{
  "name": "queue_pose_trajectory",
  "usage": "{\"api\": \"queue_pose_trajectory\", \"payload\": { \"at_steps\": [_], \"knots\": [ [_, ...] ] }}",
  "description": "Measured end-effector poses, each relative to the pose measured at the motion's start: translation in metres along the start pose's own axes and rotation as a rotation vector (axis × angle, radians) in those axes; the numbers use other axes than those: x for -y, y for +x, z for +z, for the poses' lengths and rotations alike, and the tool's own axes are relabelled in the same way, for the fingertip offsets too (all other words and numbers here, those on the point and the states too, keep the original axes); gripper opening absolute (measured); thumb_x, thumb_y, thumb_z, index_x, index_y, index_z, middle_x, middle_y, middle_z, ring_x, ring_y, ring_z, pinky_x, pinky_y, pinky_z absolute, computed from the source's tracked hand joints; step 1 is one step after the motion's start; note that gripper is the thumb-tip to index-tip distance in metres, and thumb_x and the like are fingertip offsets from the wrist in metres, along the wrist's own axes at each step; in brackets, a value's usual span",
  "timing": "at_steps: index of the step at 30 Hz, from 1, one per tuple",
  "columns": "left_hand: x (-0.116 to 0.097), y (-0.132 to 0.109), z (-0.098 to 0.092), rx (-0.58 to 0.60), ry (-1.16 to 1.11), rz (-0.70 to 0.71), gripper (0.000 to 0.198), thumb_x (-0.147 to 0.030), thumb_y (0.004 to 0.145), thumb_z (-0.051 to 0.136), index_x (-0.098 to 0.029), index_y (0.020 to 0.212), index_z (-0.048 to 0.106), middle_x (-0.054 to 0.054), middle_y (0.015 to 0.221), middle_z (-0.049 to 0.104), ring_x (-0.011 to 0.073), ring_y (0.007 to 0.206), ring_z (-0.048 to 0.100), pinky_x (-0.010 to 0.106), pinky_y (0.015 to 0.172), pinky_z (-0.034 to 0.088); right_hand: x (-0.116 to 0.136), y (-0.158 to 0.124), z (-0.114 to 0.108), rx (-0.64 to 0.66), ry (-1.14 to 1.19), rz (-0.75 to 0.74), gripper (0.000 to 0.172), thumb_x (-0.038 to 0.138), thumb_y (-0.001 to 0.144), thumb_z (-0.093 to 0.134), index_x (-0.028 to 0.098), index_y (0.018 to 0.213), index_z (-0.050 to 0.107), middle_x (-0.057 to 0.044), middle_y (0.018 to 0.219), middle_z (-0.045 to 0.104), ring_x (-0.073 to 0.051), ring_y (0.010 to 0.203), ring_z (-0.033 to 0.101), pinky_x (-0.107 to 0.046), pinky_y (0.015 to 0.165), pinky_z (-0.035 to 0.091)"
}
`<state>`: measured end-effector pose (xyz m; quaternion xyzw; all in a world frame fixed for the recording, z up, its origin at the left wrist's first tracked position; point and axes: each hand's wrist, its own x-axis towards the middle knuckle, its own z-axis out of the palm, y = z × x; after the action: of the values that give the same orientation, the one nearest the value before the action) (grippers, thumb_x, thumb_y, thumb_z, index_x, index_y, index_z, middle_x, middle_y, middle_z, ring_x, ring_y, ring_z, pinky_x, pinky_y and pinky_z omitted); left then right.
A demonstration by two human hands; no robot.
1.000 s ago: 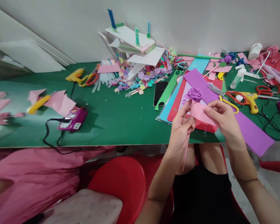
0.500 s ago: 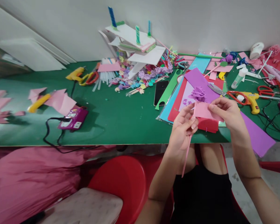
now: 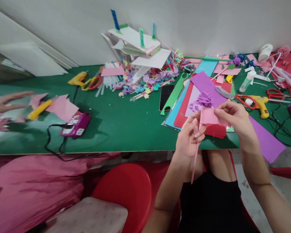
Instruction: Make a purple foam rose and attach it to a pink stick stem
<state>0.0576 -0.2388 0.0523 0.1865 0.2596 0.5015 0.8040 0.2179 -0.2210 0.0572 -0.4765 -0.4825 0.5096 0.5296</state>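
Observation:
Near the table's front edge, my left hand is closed around a thin pink stick that slants down toward my lap. My right hand pinches the right part of a pink paper piece, whose left edge meets the top of the stick at my left fingertips. Just beyond the fingers lies a crumpled purple paper flower with small purple scraps. A folded red piece shows below the pink paper. Scissors with orange handles lie beyond my right hand.
A yellow glue gun and glue bottle are at right. A phone lies left of the paper sheets. Behind stands a white tiered model among craft flowers. Another person's hand is at far left, near a purple power socket.
Another person's hand has come into view at the far left, over pink pieces there. My hands keep hold of the stick and pink paper, with only slight movement.

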Motion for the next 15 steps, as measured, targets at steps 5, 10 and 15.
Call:
{"api": "queue_pose_trajectory", "payload": {
  "at_steps": [5, 10, 15],
  "knots": [
    [0.0034, 0.0014, -0.0036, -0.026, 0.011, 0.024, 0.027, -0.02, 0.065, 0.083, -0.019, 0.084, 0.065, -0.01, 0.057, 0.049, -0.0037, 0.035, 0.025, 0.006, 0.03, 0.015, -0.0009, -0.0007, 0.0033, 0.01, -0.033, -0.045, 0.029, 0.046, 0.067, 0.078, 0.02, 0.067, 0.064, 0.003, 0.057, 0.057, -0.008, 0.051, 0.046, -0.021, 0.045, 0.036],
    [0.0034, 0.0037, -0.0045, -0.087, 0.05, 0.013, 0.033, -0.02, 0.059, 0.086, -0.018, 0.081, 0.062, -0.011, 0.054, 0.049, -0.0019, 0.036, 0.038, 0.007, 0.03, 0.022, -0.0024, -0.0004, 0.0054, 0.031, -0.032, -0.064, 0.03, 0.047, 0.069, 0.077, 0.021, 0.067, 0.063, 0.004, 0.056, 0.055, -0.008, 0.05, 0.045, -0.022, 0.045, 0.036],
    [0.0045, 0.0079, -0.0062, -0.133, 0.089, 0.053, 0.045, -0.025, 0.048, 0.092, -0.018, 0.078, 0.059, -0.011, 0.052, 0.052, 0.002, 0.04, 0.051, 0.007, 0.029, 0.024, -0.0016, -0.0012, 0.006, 0.021, -0.042, -0.064, 0.028, 0.045, 0.069, 0.077, 0.02, 0.067, 0.063, 0.004, 0.057, 0.056, -0.008, 0.05, 0.045, -0.022, 0.045, 0.037]
  ]
}}
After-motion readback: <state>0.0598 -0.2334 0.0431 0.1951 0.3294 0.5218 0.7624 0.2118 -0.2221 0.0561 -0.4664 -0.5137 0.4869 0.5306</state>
